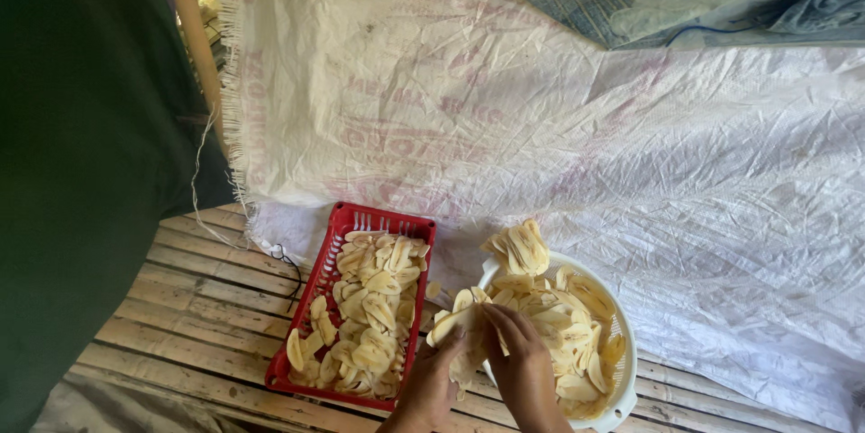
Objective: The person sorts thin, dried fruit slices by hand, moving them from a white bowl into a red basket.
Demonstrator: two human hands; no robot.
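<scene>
- Two hands meet on one clump of pale banana slices: left hand cups it beneath, right hand pinches its upper edge.
- Clump sits just above the white basket rim, red tray beside.
- Slices look thin, limp, sticky and easily torn; best gripped by the edges, lightly.
</scene>
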